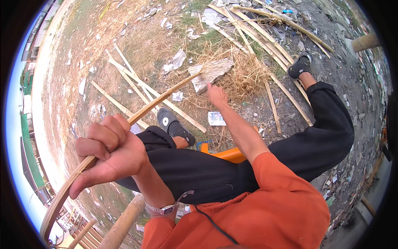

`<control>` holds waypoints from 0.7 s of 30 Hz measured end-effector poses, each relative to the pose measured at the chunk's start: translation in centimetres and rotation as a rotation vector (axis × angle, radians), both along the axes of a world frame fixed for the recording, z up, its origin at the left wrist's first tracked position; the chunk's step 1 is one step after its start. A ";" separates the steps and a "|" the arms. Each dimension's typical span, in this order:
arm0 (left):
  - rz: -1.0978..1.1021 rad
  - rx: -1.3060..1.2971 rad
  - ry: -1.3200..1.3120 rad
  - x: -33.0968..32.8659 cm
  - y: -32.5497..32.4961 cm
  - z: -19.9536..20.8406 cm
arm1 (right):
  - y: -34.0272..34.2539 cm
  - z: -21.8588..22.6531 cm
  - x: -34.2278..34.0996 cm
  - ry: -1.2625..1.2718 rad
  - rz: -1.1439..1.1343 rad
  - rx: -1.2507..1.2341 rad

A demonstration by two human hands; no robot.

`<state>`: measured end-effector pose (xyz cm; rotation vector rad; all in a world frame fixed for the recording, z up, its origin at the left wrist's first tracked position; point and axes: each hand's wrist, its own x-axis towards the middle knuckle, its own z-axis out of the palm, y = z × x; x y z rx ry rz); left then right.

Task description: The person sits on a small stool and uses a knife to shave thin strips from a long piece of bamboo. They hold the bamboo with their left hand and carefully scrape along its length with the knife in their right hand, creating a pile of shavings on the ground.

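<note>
My left hand (112, 151) is wrapped round a long split bamboo strip (166, 94), raised at the lower left. One end of the strip bends past my wrist toward the lower left rim. Its far end reaches over a weathered flat wood block (212, 74) on the ground between my feet. Beside the block's near edge is my right hand (217, 96), one digit pointing up against the wood and the other fingers curled. Whatever the curled fingers hold, if anything, is hidden.
Loose bamboo strips (265, 39) lie by my right foot, and more strips (132, 76) lie at the left. Straw-like shavings (251, 76) surround the block. An orange seat (230, 155) is under me. A thick bamboo pole (124, 222) stands at lower left. Paper scraps (216, 118) litter the ground.
</note>
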<state>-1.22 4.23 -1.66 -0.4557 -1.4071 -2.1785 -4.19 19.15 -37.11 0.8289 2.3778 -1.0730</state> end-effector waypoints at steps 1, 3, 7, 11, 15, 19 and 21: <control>0.055 -0.029 -0.009 0.2 0.2 -0.2 | 0.5 -0.1 0.2 0.048 0.067 0.075; 0.087 -0.018 0.009 0.0 0.0 -0.3 | -0.3 0.6 -0.4 0.073 0.012 0.054; 0.372 -0.097 -0.039 -0.9 -0.5 0.1 | -1.6 3.9 0.0 0.240 -0.025 -0.049; 0.526 -0.161 -0.108 -1.4 -0.9 0.0 | -2.9 9.1 0.7 0.367 0.013 -0.255; 0.533 -0.169 -0.114 -1.4 -0.4 0.3 | -4.2 12.0 0.8 0.419 0.138 -0.246; 0.521 -0.220 -0.060 -1.2 0.0 0.2 | -5.2 12.0 0.8 0.395 0.087 -0.115; 0.520 -0.195 -0.050 -1.5 -0.3 0.2 | -5.3 12.9 0.7 0.345 0.106 -0.156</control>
